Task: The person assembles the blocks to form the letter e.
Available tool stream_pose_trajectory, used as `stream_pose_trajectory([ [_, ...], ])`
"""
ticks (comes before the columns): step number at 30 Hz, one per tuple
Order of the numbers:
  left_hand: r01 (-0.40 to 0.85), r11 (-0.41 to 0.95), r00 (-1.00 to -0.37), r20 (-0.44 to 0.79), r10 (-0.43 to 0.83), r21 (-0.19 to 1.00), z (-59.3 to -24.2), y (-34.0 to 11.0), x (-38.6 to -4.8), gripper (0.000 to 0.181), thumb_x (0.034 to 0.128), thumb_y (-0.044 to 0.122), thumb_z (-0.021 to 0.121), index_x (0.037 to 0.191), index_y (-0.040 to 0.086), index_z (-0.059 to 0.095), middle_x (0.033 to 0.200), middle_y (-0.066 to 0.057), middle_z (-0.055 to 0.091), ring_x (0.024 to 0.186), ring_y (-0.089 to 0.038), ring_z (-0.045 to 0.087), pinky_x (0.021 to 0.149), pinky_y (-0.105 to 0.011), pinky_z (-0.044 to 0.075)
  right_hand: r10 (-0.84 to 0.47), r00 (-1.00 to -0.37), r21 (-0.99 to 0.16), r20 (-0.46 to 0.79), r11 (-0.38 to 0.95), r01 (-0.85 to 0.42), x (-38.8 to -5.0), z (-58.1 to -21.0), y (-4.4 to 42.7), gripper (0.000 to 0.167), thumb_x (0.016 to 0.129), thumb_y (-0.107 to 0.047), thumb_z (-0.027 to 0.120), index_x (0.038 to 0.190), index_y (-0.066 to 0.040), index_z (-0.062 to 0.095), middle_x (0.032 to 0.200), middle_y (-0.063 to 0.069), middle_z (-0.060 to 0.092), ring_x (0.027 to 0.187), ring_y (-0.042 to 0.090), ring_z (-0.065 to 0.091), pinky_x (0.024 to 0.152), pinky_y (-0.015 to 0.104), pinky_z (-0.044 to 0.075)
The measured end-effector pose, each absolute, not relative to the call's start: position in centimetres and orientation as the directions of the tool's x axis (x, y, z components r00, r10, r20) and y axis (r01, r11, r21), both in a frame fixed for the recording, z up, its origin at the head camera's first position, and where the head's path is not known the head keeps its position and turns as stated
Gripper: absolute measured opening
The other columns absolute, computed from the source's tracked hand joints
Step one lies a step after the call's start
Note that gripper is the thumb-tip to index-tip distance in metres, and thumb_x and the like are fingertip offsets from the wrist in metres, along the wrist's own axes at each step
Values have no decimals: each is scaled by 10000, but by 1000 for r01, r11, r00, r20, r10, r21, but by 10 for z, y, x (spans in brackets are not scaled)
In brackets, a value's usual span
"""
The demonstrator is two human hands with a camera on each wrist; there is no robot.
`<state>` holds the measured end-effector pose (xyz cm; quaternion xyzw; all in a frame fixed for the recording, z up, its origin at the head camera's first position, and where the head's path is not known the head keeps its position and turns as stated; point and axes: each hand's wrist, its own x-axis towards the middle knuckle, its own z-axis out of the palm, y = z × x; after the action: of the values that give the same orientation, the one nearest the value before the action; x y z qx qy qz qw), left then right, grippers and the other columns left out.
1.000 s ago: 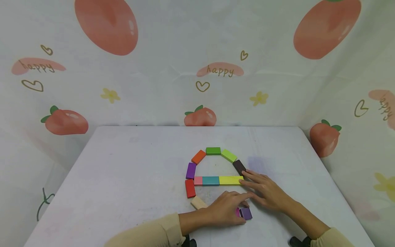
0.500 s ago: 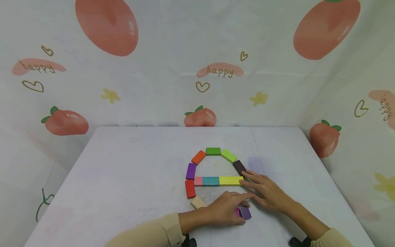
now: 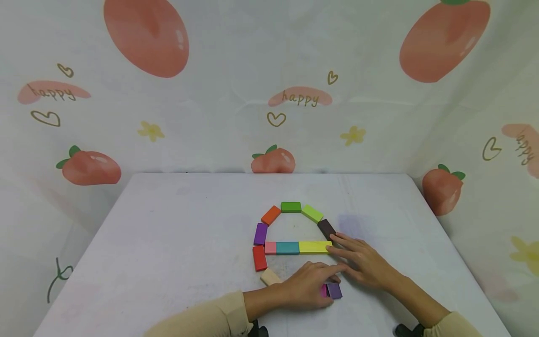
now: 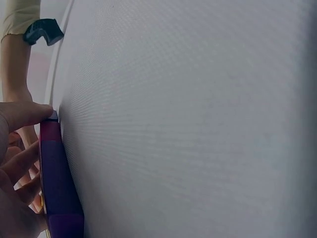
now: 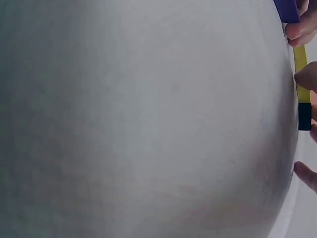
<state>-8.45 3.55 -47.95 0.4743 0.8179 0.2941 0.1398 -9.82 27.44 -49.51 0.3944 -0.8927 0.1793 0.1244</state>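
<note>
In the head view, my left hand (image 3: 305, 285) reaches low across the front of a ring of coloured blocks. Its thumb and fingers pinch a violet block (image 3: 335, 290), which lies beside a magenta block (image 3: 324, 290) partly hidden by the hand. My right hand (image 3: 366, 262) lies at the ring's right side, fingers extended. Its fingertips touch the yellow block (image 3: 313, 247) and the lower end of the dark brown block (image 3: 326, 229). The left wrist view shows the thumb at the magenta block (image 4: 50, 131), in line with a dark blue-purple block (image 4: 60, 173).
The ring continues through lime (image 3: 312, 213), green (image 3: 291, 207), orange (image 3: 271, 215), purple (image 3: 260, 233), red (image 3: 259, 258) and beige (image 3: 271, 277) blocks. Pink (image 3: 270, 248) and teal (image 3: 287, 248) blocks join the yellow one in a crossbar. All lie on a white table (image 3: 189, 243).
The violet block has slid slightly left, closer to the magenta block, and the left thumb has shifted slightly left with it. The right hand and the other blocks stay put.
</note>
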Motion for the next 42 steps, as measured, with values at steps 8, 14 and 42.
stream_pose_trajectory([
  [8, 696, 381, -509, 44, 860, 609, -480, 37, -85, 781, 867, 237, 774, 1525, 271, 355, 1247, 173, 656, 1244, -32, 507, 972, -256, 404, -658, -669, -226, 345, 633, -740, -98, -493, 275, 445, 960, -384, 646, 1339, -151, 646, 1455, 130, 529, 1352, 327, 463, 928, 541, 472],
  [14, 698, 382, -505, 38, 862, 606, -481, 37, -85, 789, 861, 235, 778, 1526, 269, 355, 1247, 176, 654, 1239, -25, 506, 965, -247, 402, -652, -677, -228, 341, 641, -733, -98, -492, 276, 459, 991, -468, 564, 1314, -157, 660, 1445, 123, 537, 1344, 326, 472, 942, 541, 463],
  [42, 462, 595, -817, 55, 574, 658, -438, -68, -162, 585, 907, 220, 735, 1440, 113, 517, 1207, -73, 683, 1150, -255, 598, 948, -441, 510, -563, -811, -381, 162, 722, -577, -118, -451, 277, 430, 920, -97, 685, 1346, -112, 625, 1412, 139, 555, 1248, 369, 554, 955, 579, 481],
])
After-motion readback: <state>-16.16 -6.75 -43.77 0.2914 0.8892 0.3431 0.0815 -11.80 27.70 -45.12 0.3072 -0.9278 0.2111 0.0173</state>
